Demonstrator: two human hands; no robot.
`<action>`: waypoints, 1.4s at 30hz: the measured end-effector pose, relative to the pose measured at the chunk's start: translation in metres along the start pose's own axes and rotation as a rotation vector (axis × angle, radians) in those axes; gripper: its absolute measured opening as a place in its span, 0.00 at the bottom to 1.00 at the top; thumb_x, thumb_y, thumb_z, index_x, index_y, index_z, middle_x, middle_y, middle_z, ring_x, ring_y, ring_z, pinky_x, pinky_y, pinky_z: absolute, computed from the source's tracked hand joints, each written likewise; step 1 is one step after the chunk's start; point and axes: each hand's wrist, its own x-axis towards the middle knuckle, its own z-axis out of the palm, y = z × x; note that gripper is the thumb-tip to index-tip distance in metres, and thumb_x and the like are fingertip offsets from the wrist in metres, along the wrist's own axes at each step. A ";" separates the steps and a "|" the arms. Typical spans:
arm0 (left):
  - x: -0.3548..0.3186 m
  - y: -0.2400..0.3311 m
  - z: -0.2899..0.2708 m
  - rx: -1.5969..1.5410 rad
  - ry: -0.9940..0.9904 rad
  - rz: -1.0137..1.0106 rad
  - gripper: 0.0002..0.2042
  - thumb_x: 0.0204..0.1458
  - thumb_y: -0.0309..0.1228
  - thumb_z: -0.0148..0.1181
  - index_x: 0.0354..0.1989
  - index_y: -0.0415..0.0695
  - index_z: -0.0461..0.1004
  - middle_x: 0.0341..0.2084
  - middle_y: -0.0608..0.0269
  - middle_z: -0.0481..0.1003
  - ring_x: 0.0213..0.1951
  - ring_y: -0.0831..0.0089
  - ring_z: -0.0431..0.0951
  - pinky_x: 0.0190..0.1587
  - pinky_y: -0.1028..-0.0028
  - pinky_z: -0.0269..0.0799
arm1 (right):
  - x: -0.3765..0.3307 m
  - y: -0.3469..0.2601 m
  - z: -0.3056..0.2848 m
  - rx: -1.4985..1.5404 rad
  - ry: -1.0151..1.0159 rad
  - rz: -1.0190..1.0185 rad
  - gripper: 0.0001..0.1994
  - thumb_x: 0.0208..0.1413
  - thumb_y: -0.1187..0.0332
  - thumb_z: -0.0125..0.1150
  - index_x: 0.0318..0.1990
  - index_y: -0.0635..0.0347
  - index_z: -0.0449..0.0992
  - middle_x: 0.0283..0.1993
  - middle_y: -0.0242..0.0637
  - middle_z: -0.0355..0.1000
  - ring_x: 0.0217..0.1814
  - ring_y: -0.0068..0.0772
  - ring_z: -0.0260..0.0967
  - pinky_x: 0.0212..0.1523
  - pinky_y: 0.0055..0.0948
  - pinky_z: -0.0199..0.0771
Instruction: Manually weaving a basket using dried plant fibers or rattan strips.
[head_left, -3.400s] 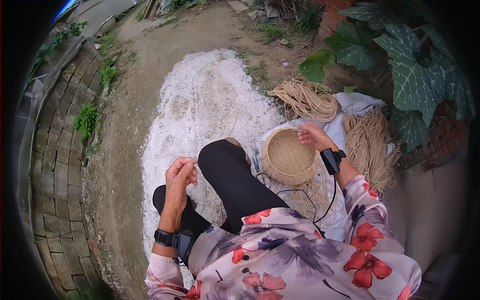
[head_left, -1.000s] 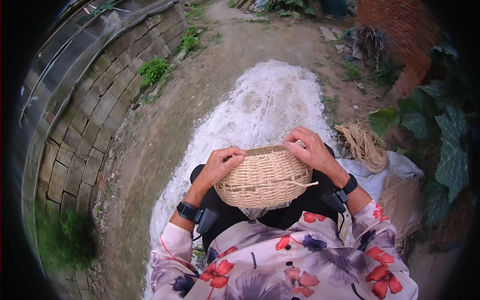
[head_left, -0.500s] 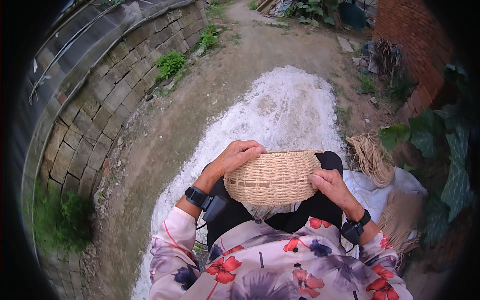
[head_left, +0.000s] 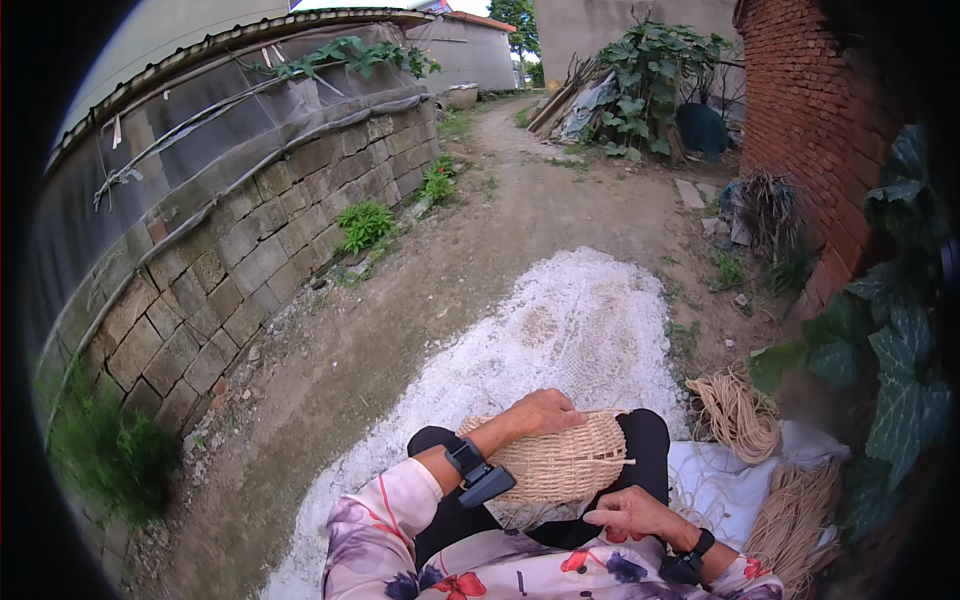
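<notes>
A woven basket [head_left: 560,465] of pale straw-coloured cord rests across my black-trousered lap, with an open row showing in its weave. My left hand [head_left: 545,412] lies over its far rim and grips it, the fingers largely out of sight behind the edge. A short cord end sticks out at the basket's right side. My right hand [head_left: 635,513] is apart from the basket, low and to the right over my thigh, with its fingers curled together. Whether a strand is pinched in it cannot be made out. Both wrists wear black straps with a small device.
Coiled cord [head_left: 740,412] and a loose bundle of strands [head_left: 797,520] lie at my right on white sheeting [head_left: 715,470]. White granular material [head_left: 590,310] spreads over the dirt path ahead. A block wall [head_left: 240,300] stands left, a brick wall [head_left: 810,130] right, with large leaves near me.
My right hand has let go of the basket's right side and moved down toward me. My left hand has slid right along the rim. The view has tipped up, showing more path.
</notes>
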 end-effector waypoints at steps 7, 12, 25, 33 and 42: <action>-0.009 0.005 -0.016 -0.428 0.311 -0.195 0.19 0.58 0.42 0.59 0.31 0.35 0.81 0.26 0.56 0.80 0.32 0.70 0.79 0.35 0.69 0.73 | 0.024 -0.012 0.002 0.436 0.186 -0.416 0.25 0.65 0.54 0.52 0.59 0.67 0.64 0.52 0.46 0.71 0.48 0.34 0.74 0.44 0.30 0.76; -0.040 0.007 0.010 -1.444 0.348 0.178 0.18 0.62 0.33 0.55 0.58 0.40 0.66 0.56 0.57 0.72 0.54 0.69 0.74 0.56 0.64 0.71 | 0.058 -0.051 -0.078 0.641 0.466 -0.547 0.16 0.66 0.59 0.51 0.50 0.62 0.72 0.41 0.30 0.74 0.45 0.19 0.70 0.45 0.27 0.72; -0.083 -0.028 0.126 -1.910 0.003 0.102 0.21 0.58 0.21 0.57 0.61 0.37 0.65 0.60 0.53 0.68 0.64 0.58 0.65 0.70 0.46 0.55 | 0.127 -0.097 -0.078 0.049 0.039 -0.357 0.22 0.67 0.52 0.50 0.38 0.66 0.78 0.35 0.31 0.75 0.40 0.20 0.67 0.42 0.27 0.70; -0.107 -0.029 0.123 -1.779 0.084 0.065 0.24 0.57 0.32 0.62 0.61 0.41 0.65 0.60 0.52 0.67 0.63 0.60 0.67 0.65 0.51 0.63 | 0.061 -0.057 -0.072 0.159 0.534 -0.661 0.08 0.55 0.72 0.54 0.38 0.65 0.77 0.32 0.35 0.76 0.35 0.21 0.70 0.37 0.26 0.70; -0.131 -0.009 0.039 -0.157 0.866 -0.070 0.08 0.53 0.27 0.66 0.39 0.40 0.77 0.31 0.64 0.75 0.25 0.78 0.71 0.28 0.78 0.68 | 0.057 -0.045 -0.024 -0.108 0.776 -0.883 0.09 0.49 0.79 0.53 0.37 0.59 0.75 0.31 0.41 0.67 0.34 0.44 0.69 0.37 0.38 0.69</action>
